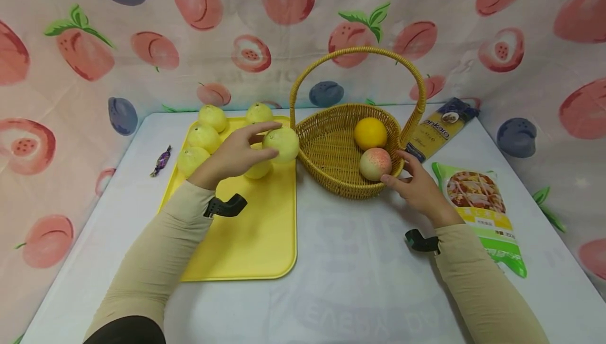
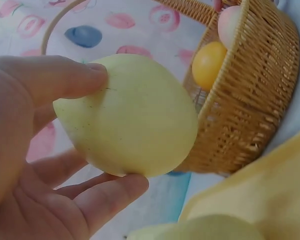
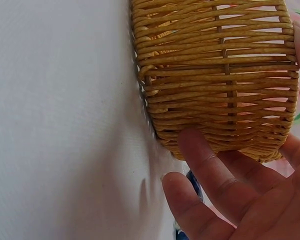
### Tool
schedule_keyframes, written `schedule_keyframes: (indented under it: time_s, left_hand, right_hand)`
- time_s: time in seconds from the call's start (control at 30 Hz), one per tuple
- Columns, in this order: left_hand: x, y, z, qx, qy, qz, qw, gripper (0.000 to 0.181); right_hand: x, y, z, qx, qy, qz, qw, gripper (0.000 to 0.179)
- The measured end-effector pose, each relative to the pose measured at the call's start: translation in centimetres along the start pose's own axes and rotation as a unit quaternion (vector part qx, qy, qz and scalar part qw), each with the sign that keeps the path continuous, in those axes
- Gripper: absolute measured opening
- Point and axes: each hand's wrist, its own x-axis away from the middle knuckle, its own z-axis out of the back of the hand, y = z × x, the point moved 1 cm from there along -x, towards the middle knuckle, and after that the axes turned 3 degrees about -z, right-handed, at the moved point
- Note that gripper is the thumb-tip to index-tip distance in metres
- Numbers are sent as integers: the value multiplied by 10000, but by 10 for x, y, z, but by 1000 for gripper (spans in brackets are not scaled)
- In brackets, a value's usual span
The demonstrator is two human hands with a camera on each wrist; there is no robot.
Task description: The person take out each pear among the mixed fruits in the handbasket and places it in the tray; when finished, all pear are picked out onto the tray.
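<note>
In the head view my left hand holds a pale yellow-green round fruit above the tray's right edge, beside the basket. Close up, thumb and fingers pinch this fruit, which tapers to a point at one end. My right hand grips the rim of the wicker basket at its right front, fingers against the weave. Inside the basket lie an orange and a pink-and-cream peach. More yellow-green fruits sit on the yellow tray, partly behind my left hand.
Right of the basket lies a dark blue and gold packet, and nearer me a green and yellow food bag. A purple wrapped candy lies left of the tray. The basket's tall handle arches over it. A fruit-print cloth hangs behind.
</note>
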Motion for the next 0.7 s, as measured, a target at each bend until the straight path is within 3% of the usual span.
schedule_keyframes:
  time_s: [0.27,0.7]
  left_hand:
    - [18,-19,17,106,273,235,9993,56]
    - [51,-28,50,115,783,752,9940,62]
  right_hand:
    - [0,-1,0,-19,-21,-9,10000,99]
    - [-2,1,0,-49,-33,16,10000,99]
